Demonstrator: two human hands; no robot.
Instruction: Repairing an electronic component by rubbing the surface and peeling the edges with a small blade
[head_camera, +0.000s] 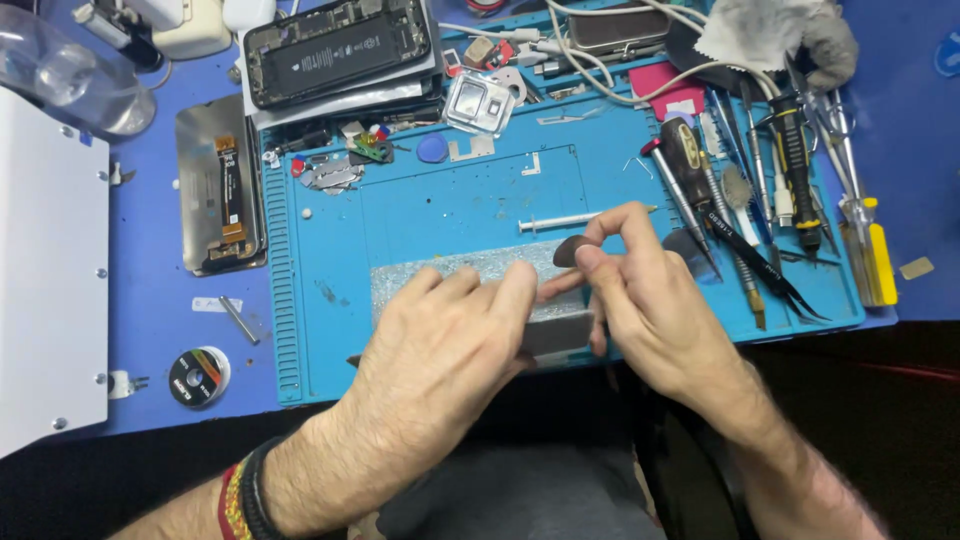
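Note:
A phone with a glittery silver back (440, 272) lies on the blue repair mat (330, 330), near its front edge. My left hand (440, 350) presses down on it, fingers spread over its right half. My right hand (640, 290) pinches a small dark plectrum-shaped pick (568, 250) between thumb and forefinger at the phone's right end. Most of the phone is hidden under my hands.
An opened phone with its battery showing (335, 45) sits on a stack at the back. A loose screen panel (220, 190) lies left of the mat. Screwdrivers and tweezers (740, 200) crowd the mat's right side. A syringe (565, 220), white cables (600, 60), a tape roll (198, 376) and a white box (50, 270) are around.

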